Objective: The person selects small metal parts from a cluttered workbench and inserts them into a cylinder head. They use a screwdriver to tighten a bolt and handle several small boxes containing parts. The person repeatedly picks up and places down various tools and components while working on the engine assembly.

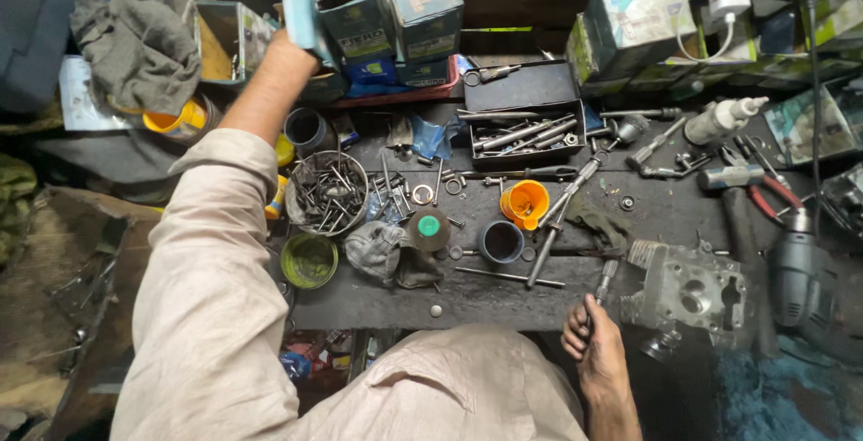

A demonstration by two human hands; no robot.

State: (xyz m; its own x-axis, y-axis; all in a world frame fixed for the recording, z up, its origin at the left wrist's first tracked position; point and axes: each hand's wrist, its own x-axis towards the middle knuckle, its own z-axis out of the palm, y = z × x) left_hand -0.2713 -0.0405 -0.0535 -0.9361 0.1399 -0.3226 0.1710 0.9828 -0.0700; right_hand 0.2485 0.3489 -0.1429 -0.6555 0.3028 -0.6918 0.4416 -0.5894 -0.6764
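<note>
Seeing left hand reaching far left, fingers wrapped on a light blue box among the stacked cartons. Right hand near edge, fingers closed around a metal tool, just left of the grey engine part.

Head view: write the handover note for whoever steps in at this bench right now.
Left hand: raised to the stacked cartons at the back, closed on a light blue box.
Right hand: at the bench's front edge, gripping a metal tool whose tip points at the grey metal engine part.
Bench: bowl of screws and nails, orange funnel, black tray of tools, red-handled pliers.
Done: engine part lies on the bench, tool in hand.
Left: the blue box is not yet down from the stack.
</note>
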